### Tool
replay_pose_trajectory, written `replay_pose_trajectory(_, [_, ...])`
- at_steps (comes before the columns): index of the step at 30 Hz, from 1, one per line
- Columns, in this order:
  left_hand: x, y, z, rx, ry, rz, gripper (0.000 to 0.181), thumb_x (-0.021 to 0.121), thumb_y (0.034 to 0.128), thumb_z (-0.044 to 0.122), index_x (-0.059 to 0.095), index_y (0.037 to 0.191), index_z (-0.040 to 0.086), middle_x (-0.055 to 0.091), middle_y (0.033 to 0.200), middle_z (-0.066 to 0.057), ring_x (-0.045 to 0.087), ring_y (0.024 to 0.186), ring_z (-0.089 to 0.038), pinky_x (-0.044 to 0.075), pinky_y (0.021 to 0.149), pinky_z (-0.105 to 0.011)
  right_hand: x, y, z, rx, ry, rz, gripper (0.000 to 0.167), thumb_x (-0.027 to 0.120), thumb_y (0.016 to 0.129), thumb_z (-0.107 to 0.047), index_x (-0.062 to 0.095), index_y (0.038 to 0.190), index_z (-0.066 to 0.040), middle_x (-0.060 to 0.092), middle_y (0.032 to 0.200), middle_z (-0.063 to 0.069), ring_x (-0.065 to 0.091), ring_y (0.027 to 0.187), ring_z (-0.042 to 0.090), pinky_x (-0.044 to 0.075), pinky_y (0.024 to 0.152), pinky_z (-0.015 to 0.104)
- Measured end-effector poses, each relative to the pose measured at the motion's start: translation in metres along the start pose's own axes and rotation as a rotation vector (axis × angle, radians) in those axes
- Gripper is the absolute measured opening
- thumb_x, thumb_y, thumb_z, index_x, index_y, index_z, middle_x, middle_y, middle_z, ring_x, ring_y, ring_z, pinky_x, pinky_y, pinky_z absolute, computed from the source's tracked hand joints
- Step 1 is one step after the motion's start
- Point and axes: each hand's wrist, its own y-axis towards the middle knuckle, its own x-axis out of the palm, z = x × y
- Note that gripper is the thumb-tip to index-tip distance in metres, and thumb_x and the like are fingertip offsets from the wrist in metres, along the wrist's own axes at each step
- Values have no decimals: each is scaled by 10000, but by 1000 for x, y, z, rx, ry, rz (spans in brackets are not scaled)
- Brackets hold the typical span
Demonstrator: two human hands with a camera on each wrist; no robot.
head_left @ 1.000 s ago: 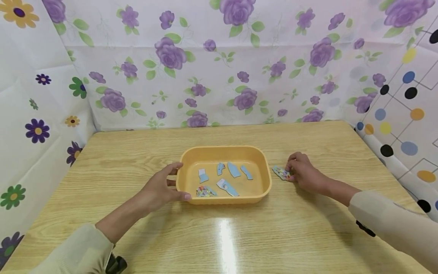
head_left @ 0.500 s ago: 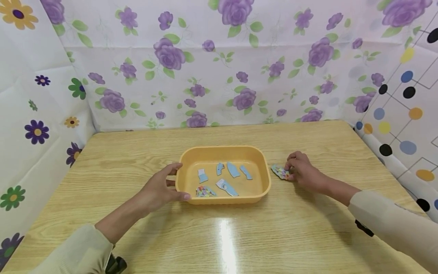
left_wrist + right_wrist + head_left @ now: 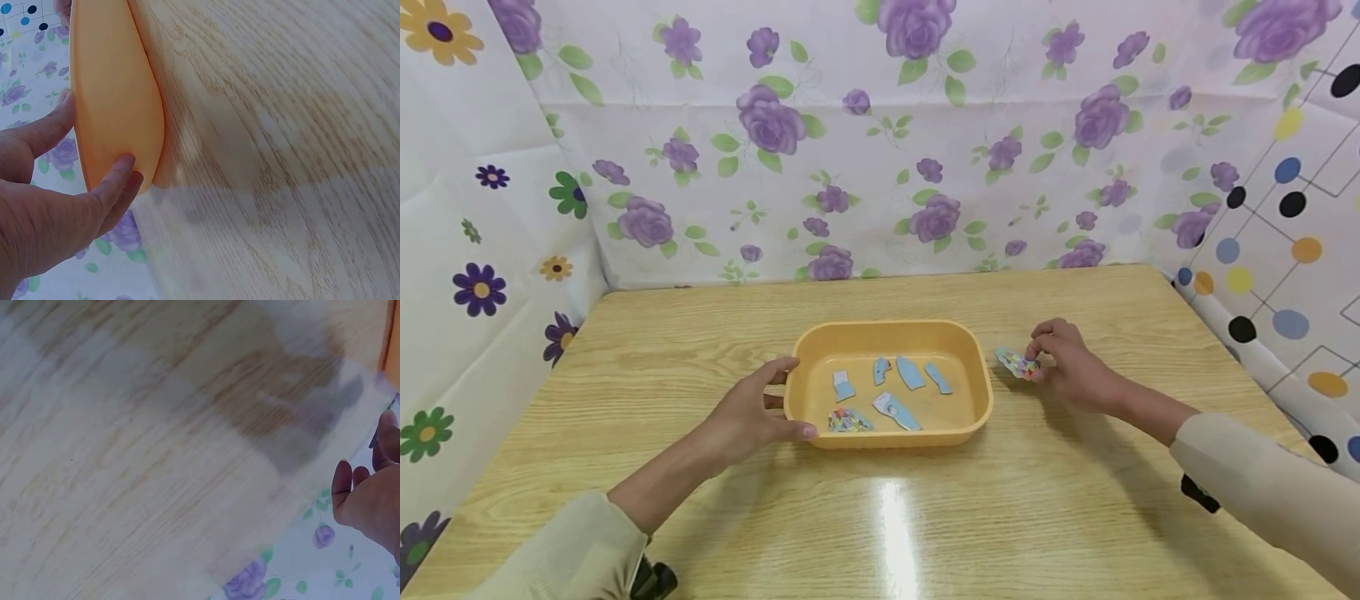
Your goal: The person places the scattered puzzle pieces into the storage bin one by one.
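My left hand [image 3: 748,414] holds the left end of a yellow plastic tray [image 3: 891,437], with the thumb at the front corner and the fingers at the outer wall. In the left wrist view the fingers lie against the tray's side [image 3: 119,94]. To the right of the tray, my right hand [image 3: 1078,368] pinches a flat puzzle piece [image 3: 1013,362] with a multicoloured pattern and a pale blue edge. It seems tilted and a little above the table. The right wrist view shows only its thin dark edge by the fingertips.
Several light blue puzzle pieces [image 3: 898,412] and a multicoloured piece [image 3: 850,420] lie apart inside the tray. The wooden table [image 3: 715,325] ends at a flowered sheet [image 3: 850,167] behind. Patterned sheets also hang at the left and right.
My right hand has risen slightly with the puzzle piece, whose near side has come up. The left hand and the tray have stayed in place.
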Motion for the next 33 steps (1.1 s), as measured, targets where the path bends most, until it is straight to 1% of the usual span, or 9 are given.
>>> replay_pose_trajectory(6, [0,0,0,-4,8,5,987,853,723,137,260,1509,69,360,1409,-179,481,1219,-386,568,830,-341,-9,1,-6,13,20,14,138,632,877,73,542,969,23,313,1305,275,284,1187,449,364,898,557])
replay_pose_trajectory(10, [0,0,0,-5,3,4,987,853,723,135,260,1509,68,361,1408,-176,480,1220,-384,568,830,-340,-10,1,-13,21,53,15,125,616,889,77,545,977,24,306,1316,271,336,1131,407,392,833,478])
replay_pose_trajectory(13, [0,0,0,-6,1,3,987,852,723,132,258,1509,67,362,1405,-176,484,1213,-381,569,826,-338,-8,0,-19,25,81,13,109,608,902,63,546,980,18,306,1324,266,345,1092,371,374,783,416])
replay_pose_trajectory(19, [0,0,-1,-1,-9,-2,989,853,723,135,258,1508,62,360,1404,-178,485,1208,-378,570,823,-338,-7,3,-31,-22,88,51,99,605,910,46,545,976,3,329,1319,236,355,1059,321,352,754,326])
replay_pose_trajectory(22, [-1,0,-2,4,-18,-5,991,854,721,134,256,1508,58,360,1400,-181,485,1209,-380,570,824,-338,-4,5,-39,-42,91,45,107,614,906,36,546,975,-10,329,1321,217,350,1088,319,367,737,298])
replay_pose_trajectory(25, [0,0,-2,6,-26,-5,995,855,719,133,254,1508,57,360,1399,-183,486,1210,-382,571,825,-339,0,7,-46,-40,105,15,131,615,903,40,531,981,-24,305,1340,205,314,1169,341,409,760,325])
replay_pose_trajectory(28, [0,1,-3,9,-24,-2,994,856,719,135,256,1508,58,359,1401,-187,485,1208,-389,570,825,-342,3,9,-52,-48,99,1,155,617,895,53,525,983,-36,297,1349,215,254,1251,378,446,819,428])
replay_pose_trajectory(30, [0,1,-3,12,-24,-2,992,855,719,133,257,1507,57,359,1401,-191,483,1210,-395,570,826,-345,6,10,-54,-69,92,5,168,632,880,54,529,974,-40,310,1335,212,225,1271,394,423,876,490])
replay_pose_trajectory(33, [0,1,-3,11,-20,-1,990,856,717,133,262,1505,61,361,1401,-190,488,1203,-392,571,820,-343,10,12,-60,-111,64,13,179,669,850,43,553,951,-50,346,1318,224,247,1256,406,375,927,537])
